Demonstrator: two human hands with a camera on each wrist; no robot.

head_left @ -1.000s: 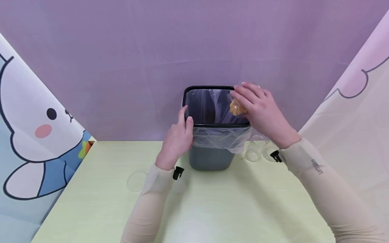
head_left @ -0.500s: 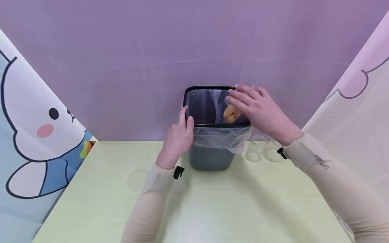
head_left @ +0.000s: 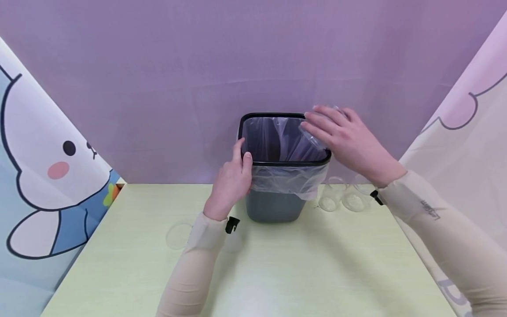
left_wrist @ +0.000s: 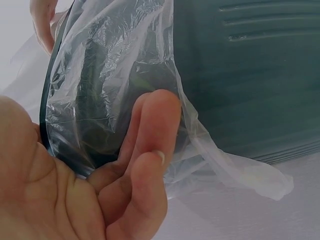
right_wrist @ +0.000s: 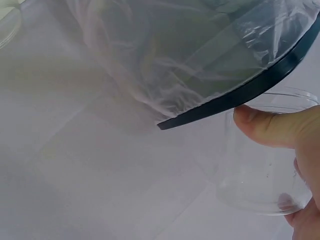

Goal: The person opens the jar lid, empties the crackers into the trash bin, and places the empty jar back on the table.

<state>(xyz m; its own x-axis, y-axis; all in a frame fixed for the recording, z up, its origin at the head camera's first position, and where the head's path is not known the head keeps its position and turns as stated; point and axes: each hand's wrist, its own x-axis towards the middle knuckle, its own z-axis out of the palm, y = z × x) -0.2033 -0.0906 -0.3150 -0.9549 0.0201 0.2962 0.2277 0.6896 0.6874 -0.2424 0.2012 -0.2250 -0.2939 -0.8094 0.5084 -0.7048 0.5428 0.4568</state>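
Observation:
A grey trash bin (head_left: pixel 273 207) with a black rim and a clear plastic liner bag (head_left: pixel 283 178) folded over its edge stands at the back of the table. My left hand (head_left: pixel 231 182) holds the bin at its left front corner, thumb and index finger at the rim. In the left wrist view, other fingers (left_wrist: pixel 157 125) curl outside the liner. Over the bin's right side, my right hand (head_left: pixel 340 136) grips a clear plastic jar (right_wrist: pixel 260 170), tipped toward the opening. The jar looks empty in the right wrist view. The bin's bottom is hidden.
Several clear containers (head_left: pixel 328 202) stand right of the bin at the back of the table (head_left: pixel 277 273). A clear round lid (head_left: pixel 178 235) lies left of my left forearm. A purple cloth (head_left: pixel 198 88) hangs behind, with printed cloths at both sides.
The orange-brown contents of the jar have slid out into the bin and are out of sight. My right hand has shifted slightly right with the jar; my left hand stays put.

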